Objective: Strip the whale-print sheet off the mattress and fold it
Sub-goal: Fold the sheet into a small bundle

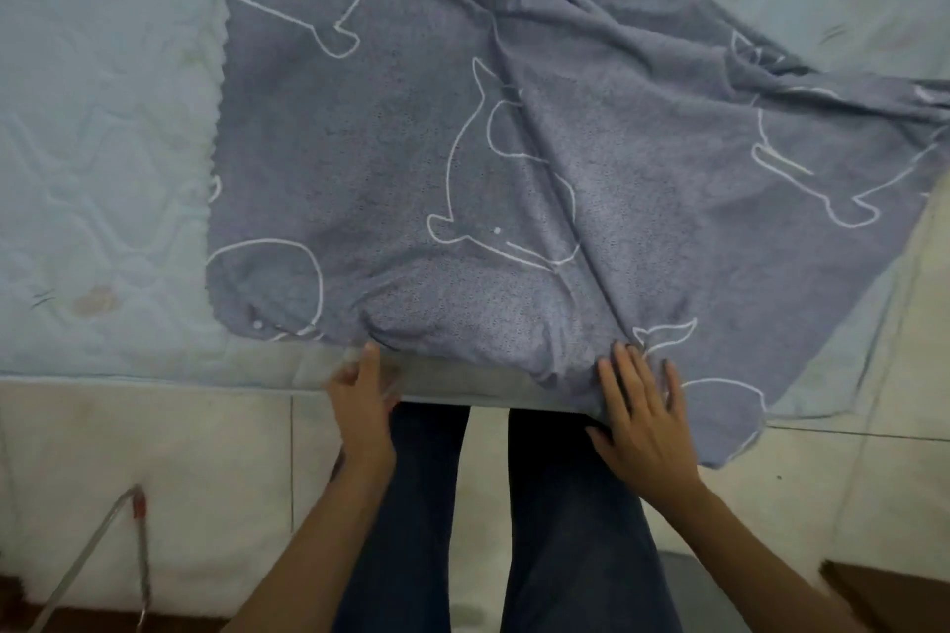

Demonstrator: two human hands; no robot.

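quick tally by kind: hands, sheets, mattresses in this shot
hands: 2 (left hand, right hand)
whale-print sheet: 1
mattress: 1
total: 4

sheet (411, 144): matt woven cloth | mattress (103, 118): quilted fabric | floor (154, 452): smooth tile

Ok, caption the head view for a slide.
Right hand flat on the rumpled whale-print sheet, left hand at its near edge, atop the mattress.
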